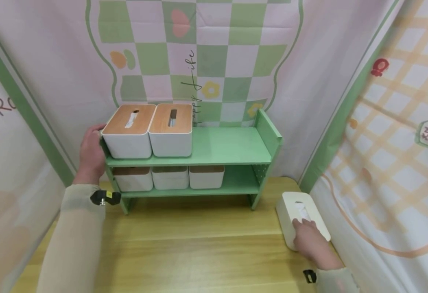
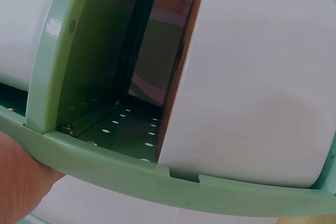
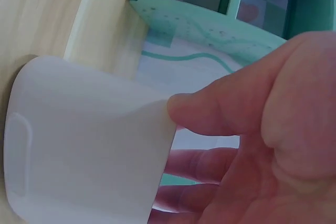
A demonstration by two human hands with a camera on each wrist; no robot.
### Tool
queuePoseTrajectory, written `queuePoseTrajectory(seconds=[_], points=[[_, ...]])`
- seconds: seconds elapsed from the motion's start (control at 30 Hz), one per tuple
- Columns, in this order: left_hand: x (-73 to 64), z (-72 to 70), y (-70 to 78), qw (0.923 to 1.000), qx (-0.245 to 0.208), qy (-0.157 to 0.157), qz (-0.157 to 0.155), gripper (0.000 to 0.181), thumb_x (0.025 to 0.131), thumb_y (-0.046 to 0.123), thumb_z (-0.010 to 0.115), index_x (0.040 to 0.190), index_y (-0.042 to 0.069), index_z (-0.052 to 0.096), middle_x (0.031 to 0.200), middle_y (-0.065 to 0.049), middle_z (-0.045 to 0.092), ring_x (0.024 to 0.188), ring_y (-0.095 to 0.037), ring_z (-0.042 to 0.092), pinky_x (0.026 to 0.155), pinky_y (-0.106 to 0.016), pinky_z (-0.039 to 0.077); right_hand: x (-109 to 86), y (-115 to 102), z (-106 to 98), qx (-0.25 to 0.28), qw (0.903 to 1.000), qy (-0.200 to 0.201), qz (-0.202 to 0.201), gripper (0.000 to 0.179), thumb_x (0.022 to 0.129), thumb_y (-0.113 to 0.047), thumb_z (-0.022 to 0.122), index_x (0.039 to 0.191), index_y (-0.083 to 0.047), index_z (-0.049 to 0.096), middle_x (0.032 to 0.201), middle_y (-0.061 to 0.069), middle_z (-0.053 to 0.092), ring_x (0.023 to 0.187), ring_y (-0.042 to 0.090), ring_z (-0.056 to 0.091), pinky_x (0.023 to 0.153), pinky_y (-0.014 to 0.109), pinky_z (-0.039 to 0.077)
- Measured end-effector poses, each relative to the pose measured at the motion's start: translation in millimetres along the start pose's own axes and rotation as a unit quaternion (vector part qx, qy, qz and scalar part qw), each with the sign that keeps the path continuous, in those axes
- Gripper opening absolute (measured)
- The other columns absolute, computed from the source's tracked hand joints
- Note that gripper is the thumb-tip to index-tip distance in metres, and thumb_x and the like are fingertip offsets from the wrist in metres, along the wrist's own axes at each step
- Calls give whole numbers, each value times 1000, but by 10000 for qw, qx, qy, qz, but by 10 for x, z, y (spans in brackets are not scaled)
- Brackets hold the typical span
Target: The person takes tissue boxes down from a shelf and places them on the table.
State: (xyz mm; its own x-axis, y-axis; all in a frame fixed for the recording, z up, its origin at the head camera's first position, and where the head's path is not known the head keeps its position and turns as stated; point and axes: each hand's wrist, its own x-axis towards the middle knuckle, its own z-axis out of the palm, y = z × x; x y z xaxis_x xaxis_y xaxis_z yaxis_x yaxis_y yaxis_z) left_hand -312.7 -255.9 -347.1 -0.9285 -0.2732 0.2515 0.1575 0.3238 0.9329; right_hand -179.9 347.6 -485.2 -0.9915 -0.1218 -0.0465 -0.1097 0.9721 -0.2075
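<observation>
At the upper left end of a green two-tier shelf [image 1: 232, 146], my left hand [image 1: 92, 156] grips the side panel; the left wrist view shows part of that hand [image 2: 21, 182] against the green edge. My right hand [image 1: 311, 240] holds a white tissue box [image 1: 289, 221] on the table, right of the shelf. In the right wrist view the thumb presses the box's upper edge, with the fingers over its lid side. Two white tissue boxes with wood-look lids, one at the left [image 1: 127, 142] and one beside it [image 1: 171, 142], stand on the upper tier.
Three more white boxes line the lower tier: left [image 1: 133, 180], middle [image 1: 170, 179] and right [image 1: 206, 179]. The wooden table [image 1: 199, 248] spreads in front of the shelf. Patterned cloth [image 1: 214, 61] hangs behind, with more cloth close on both sides.
</observation>
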Motion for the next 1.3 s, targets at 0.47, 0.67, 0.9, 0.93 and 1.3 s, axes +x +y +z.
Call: queuePoseTrajectory(seconds=[0.47,0.67,0.9,0.93,1.3], points=[[4,7,-1,9999,100,83,44,58,105,44,13,151,19,38,157,-6,35,143,-27,28,115,-49,22,62,244,-13,11,9999,100,20,49,80,8,48,127,24,48,125,42,52,124,62,36,105,68,24],[-4,2,7,10000,48,64,-29,58,105,46,13,152,22,38,157,-5,34,144,-27,27,115,-50,21,79,308,-27,121,9998,135,81,51,80,8,48,129,23,48,126,42,51,123,64,35,103,69,27],[-7,3,14,9999,-14,64,-81,57,105,44,13,152,22,38,158,-5,34,143,-27,28,115,-50,21,95,365,-60,142,9996,234,69,52,79,7,47,129,23,48,125,42,52,122,64,36,101,70,29],[-8,5,16,9999,-5,74,-83,57,105,44,13,152,22,38,158,-5,34,143,-27,28,115,-50,21,99,374,-66,153,9996,227,79,52,80,7,47,129,23,47,125,42,51,122,64,36,101,70,29],[-15,16,26,9999,-11,125,6,57,105,41,13,151,19,38,157,-7,34,143,-27,28,115,-48,22,140,530,-66,213,9995,155,195,50,84,5,44,131,24,45,130,43,47,124,64,33,104,69,25]])
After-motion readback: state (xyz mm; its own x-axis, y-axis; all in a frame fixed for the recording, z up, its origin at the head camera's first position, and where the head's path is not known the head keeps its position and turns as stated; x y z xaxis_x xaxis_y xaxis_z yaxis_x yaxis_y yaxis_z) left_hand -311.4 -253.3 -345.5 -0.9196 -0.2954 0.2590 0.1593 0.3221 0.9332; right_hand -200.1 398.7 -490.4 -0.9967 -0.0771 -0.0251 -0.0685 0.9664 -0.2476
